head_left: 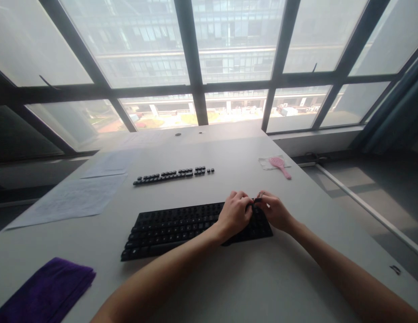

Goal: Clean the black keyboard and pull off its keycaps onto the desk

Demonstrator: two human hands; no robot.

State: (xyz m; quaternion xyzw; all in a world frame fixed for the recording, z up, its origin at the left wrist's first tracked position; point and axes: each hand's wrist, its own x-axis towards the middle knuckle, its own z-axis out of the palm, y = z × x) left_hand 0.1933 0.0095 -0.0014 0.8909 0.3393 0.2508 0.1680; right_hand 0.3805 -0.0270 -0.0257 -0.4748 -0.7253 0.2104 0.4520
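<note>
A black keyboard [182,226] lies on the grey table [229,278] in front of me. Both hands meet over its right end. My left hand [234,211] is closed, fingers curled down onto the keyboard's upper right corner. My right hand [274,208] is closed in a pinch around a small thin tool [258,196] that I cannot make out, its tip at the same corner. A row of loose black keycaps [173,175] is lined up on the table beyond the keyboard.
A pink brush [279,165] rests on a white wipe at the right back. Sheets of paper [74,197] lie at the left. A purple cloth [47,291] sits at the near left corner. Large windows stand behind the table.
</note>
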